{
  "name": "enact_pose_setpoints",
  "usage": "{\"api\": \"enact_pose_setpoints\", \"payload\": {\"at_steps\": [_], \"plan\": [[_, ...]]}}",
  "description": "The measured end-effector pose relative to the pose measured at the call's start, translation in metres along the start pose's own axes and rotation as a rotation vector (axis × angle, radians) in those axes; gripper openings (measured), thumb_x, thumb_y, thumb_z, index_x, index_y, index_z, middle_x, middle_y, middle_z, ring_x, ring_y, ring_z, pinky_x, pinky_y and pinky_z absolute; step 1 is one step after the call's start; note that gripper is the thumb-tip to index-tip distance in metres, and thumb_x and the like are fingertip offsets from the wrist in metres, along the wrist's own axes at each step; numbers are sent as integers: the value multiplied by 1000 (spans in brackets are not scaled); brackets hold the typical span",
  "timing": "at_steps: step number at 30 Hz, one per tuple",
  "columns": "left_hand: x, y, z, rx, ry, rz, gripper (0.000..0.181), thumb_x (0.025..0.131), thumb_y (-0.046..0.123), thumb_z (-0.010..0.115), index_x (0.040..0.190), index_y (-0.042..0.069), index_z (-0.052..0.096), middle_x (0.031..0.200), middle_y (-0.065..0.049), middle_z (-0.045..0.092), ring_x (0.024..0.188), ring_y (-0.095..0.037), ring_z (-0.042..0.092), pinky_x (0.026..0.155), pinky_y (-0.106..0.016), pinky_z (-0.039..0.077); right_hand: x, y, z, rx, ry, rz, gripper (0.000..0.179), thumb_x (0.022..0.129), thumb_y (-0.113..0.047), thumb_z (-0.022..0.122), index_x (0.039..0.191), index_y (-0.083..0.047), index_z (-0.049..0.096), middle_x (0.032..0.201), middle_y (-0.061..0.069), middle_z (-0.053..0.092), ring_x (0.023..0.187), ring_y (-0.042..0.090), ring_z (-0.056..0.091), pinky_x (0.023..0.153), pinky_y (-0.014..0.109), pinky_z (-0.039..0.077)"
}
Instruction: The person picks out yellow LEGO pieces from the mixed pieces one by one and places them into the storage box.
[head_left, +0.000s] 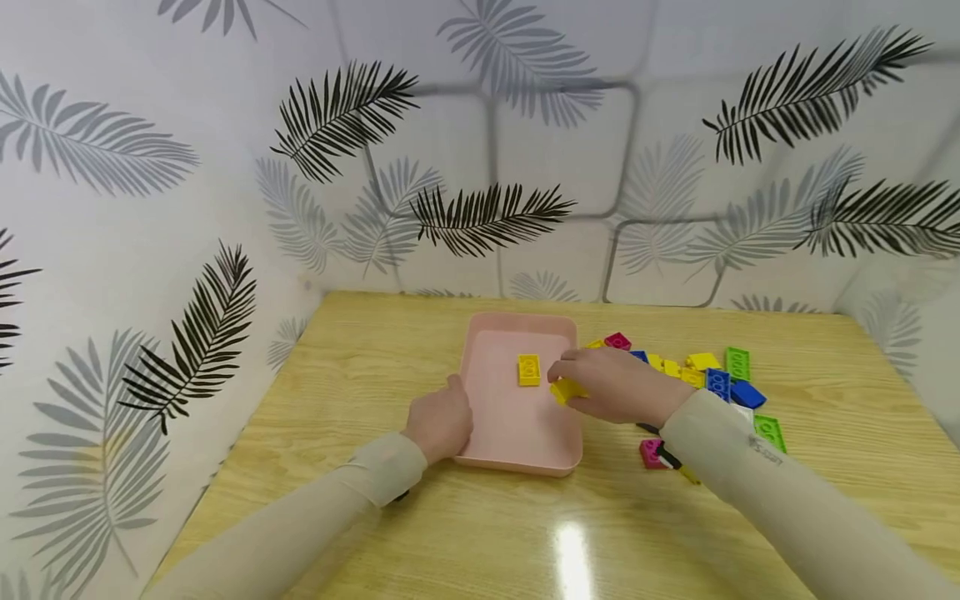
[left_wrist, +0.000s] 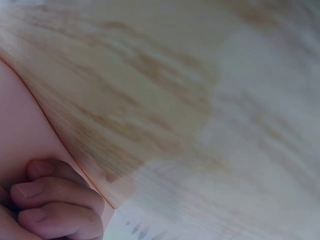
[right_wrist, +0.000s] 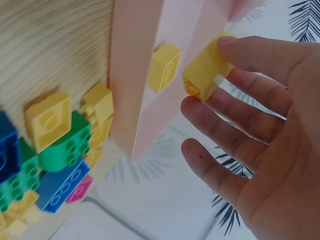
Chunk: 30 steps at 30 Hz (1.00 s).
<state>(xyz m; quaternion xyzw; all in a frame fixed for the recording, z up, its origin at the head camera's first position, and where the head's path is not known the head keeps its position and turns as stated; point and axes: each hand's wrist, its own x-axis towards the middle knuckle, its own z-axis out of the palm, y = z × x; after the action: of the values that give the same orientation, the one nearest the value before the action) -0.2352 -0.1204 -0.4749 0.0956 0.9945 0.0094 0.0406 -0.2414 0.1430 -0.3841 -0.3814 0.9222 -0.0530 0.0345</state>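
Right hand (head_left: 618, 383) pinches yellow brick (right_wrist: 204, 72); only wrist view shows palm (right_wrist: 287, 165).

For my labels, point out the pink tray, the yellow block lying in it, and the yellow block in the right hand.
Pink tray (head_left: 517, 429), head view: bare part of its floor.
Lying yellow block (head_left: 528, 370), head view: its upward face.
Held yellow block (right_wrist: 204, 67), right wrist view: its long side.
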Motion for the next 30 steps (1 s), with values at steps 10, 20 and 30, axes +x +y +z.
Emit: {"api": "enact_pose_setpoints", "payload": {"at_steps": [10,20,30], "plan": [[0,0,0,8,16,-5,56,100,21,55,142,-13,40,60,-7,57,49,-15,56,49,-39,54,36,-7,9,29,-28,-51,31,89,-16,78,119,-13,72,120,4,70,107,23,67,97,39,53],[1,4,0,-29,-2,-48,55,101,23,55,141,-12,40,74,-12,65,59,-21,64,57,-42,56,60,-13,20,54,-97,-26,33,88,-15,79,120,-15,72,119,2,71,110,22,65,101,39,51],[1,4,-2,-27,17,-71,51,100,23,56,138,-9,42,78,-14,67,63,-24,67,57,-43,56,77,-22,33,29,-163,-20,35,88,-19,78,122,-22,71,118,-3,71,106,16,66,101,35,50]]}}
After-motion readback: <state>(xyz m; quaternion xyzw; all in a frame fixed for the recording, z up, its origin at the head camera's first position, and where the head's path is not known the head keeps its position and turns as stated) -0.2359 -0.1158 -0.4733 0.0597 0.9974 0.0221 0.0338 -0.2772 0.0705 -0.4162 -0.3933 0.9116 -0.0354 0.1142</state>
